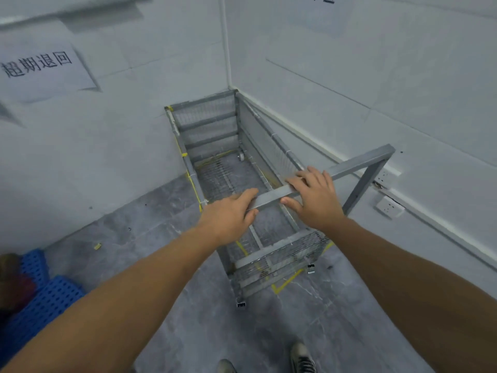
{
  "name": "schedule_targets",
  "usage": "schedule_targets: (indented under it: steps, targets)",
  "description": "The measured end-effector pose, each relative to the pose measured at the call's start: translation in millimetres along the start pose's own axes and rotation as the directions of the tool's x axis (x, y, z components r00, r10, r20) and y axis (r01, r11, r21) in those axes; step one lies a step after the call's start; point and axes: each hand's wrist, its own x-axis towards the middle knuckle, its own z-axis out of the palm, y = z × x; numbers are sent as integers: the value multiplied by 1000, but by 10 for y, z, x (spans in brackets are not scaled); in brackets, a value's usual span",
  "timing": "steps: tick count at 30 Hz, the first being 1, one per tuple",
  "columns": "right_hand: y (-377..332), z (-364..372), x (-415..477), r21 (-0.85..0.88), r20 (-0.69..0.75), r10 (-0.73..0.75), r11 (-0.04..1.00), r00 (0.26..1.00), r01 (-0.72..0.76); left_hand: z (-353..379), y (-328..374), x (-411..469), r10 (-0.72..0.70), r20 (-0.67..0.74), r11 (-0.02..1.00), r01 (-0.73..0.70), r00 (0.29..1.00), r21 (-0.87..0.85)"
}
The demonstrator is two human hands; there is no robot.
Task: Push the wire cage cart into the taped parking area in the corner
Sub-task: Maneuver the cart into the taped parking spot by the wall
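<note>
The grey wire cage cart stands deep in the corner, its far end against the two white walls. It is empty, and the floor shows through its mesh bottom. Yellow tape marks the parking area on the grey floor and shows under and around the cart's near end. A raised grey handle bar crosses the cart's near end. My left hand grips the bar's left part with fingers curled over it. My right hand lies on the bar just to the right, fingers over the top and thumb under.
White walls close in on the left and right of the cart, with paper signs on the left one. Wall sockets sit low on the right wall. Blue plastic crates lie at the lower left. My shoes are at the bottom edge.
</note>
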Motion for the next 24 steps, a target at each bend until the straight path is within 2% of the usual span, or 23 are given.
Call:
schedule_targets:
  steps: [5,8,11,15,20,24]
  targets:
    - [-251,-54,-123,202,44,194,959,980,-199,-51,-127,-59,93,-9,994,-93,996,-57]
    - [-462,-54,-160,356,53,348,869,936,-343,-52,-168,-104,113,-34,991,-115,993,-70]
    - [-664,-22,-163,422,40,468,793,883,-440,-49,-189,-134,144,-90,985,-152,985,-82]
    - [-812,40,-149,489,15,553,722,833,-489,-42,-271,-160,161,-132,974,-179,978,-136]
    - [-905,33,-138,598,56,644,590,763,-542,-18,-446,-180,149,-106,893,-180,983,-414]
    - [-911,-4,-142,576,95,660,575,746,-582,-6,-468,-159,152,-112,854,-187,982,-486]
